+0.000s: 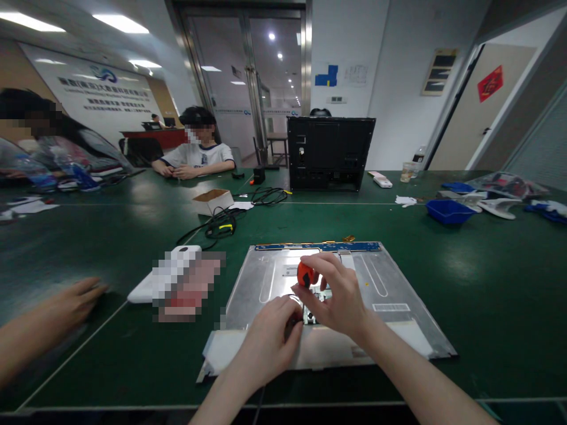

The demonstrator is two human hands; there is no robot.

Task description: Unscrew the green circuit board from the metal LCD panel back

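Observation:
A flat silver display panel (pixel 376 274) lies on the green table, with a blue circuit strip (pixel 310 247) along its far edge. Upright over the middle of it stands a screwdriver with an orange and black handle (pixel 305 274), whose handle my right hand (pixel 339 289) grips between thumb and fingers. The shaft points down to a small circuit board (pixel 311 317) on the panel. My left hand (pixel 272 333) is closed beside the shaft, low over the board. Its fingertips are partly hidden, and I cannot make out what they pinch.
Another person's hand (pixel 82 295) rests at the left, near a white power bank (pixel 146 283). Beyond the panel are coiled black cables (pixel 221 223), an open box (pixel 212 202), a black monitor housing (pixel 330 153) and a blue tray (pixel 449 211). A person (pixel 199 144) sits across the table.

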